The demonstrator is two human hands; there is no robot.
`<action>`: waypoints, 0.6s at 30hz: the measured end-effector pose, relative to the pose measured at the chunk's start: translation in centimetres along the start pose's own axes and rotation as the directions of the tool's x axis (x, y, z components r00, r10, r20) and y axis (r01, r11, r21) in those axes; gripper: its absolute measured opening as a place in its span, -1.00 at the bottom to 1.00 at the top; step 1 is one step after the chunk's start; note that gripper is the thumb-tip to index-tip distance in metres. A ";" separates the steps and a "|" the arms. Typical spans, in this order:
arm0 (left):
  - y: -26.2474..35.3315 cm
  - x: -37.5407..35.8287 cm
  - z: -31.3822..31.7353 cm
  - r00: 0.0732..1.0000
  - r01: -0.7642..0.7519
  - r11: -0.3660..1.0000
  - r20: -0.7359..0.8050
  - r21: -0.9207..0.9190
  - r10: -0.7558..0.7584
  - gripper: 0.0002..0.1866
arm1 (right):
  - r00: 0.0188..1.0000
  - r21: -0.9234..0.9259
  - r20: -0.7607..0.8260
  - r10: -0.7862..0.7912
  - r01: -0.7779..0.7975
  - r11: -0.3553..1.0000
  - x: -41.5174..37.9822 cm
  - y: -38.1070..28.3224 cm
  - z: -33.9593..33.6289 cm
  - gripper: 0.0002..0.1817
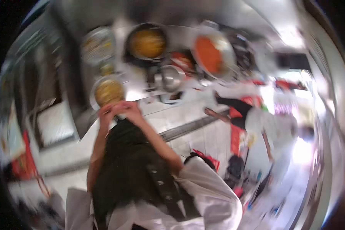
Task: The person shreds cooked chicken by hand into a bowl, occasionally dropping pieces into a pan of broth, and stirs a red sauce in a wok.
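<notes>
My left hand (pixel 106 112) and my right hand (pixel 128 109) are close together in front of my dark apron, with their fingers curled in. They sit at the near edge of a metal bowl (pixel 94 100) of yellow food (pixel 109 92) and hide part of its rim. Blur keeps me from telling whether they touch the bowl or what lies between the fingers.
Beyond the bowl stand a dark pan (pixel 131 46) of yellow food, a plate (pixel 99 45), a small steel pot (pixel 169 78) and a large pan (pixel 229 50) of orange-red sauce. At right is another person (pixel 270 126) in white and black.
</notes>
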State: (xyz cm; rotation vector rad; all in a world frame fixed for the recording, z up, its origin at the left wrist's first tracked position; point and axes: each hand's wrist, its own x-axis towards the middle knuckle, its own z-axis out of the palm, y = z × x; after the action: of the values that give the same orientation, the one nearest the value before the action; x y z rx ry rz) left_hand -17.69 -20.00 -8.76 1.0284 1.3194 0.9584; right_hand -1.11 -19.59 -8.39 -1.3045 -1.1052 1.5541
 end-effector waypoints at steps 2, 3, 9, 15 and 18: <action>-4.3 1.3 -1.1 0.998 0.040 0.998 -0.054 0.038 -0.038 -0.69 | 0.992 -0.201 -0.089 -0.085 0.066 0.977 0.8 3.6 0.1 -0.83; 0.0 0.8 -0.1 0.995 0.098 0.988 -0.035 0.119 -0.094 -0.70 | 0.968 -0.216 -0.055 -0.244 0.228 0.949 0.8 2.5 -0.3 -0.88; -0.5 2.3 -0.3 0.998 0.042 0.995 0.039 0.089 -0.046 -0.78 | 0.966 -0.313 -0.123 -0.229 0.181 0.932 0.8 -0.9 -0.1 -0.81; -2.3 5.4 -0.8 0.983 0.103 0.986 0.165 -0.133 -0.081 -0.76 | 0.982 -0.009 -0.186 -0.033 0.032 0.999 3.7 2.7 0.7 -0.81; -1.3 5.9 -0.8 0.985 0.086 0.996 0.154 -0.041 -0.078 -0.77 | 1.000 0.271 -0.020 0.024 -0.018 0.963 3.0 0.2 0.5 -0.79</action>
State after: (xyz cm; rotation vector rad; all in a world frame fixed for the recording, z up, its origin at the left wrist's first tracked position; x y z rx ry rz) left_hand -18.36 -14.64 -11.63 0.9840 1.1978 0.8287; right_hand -1.99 -16.82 -9.37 -1.1482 -0.8319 1.6365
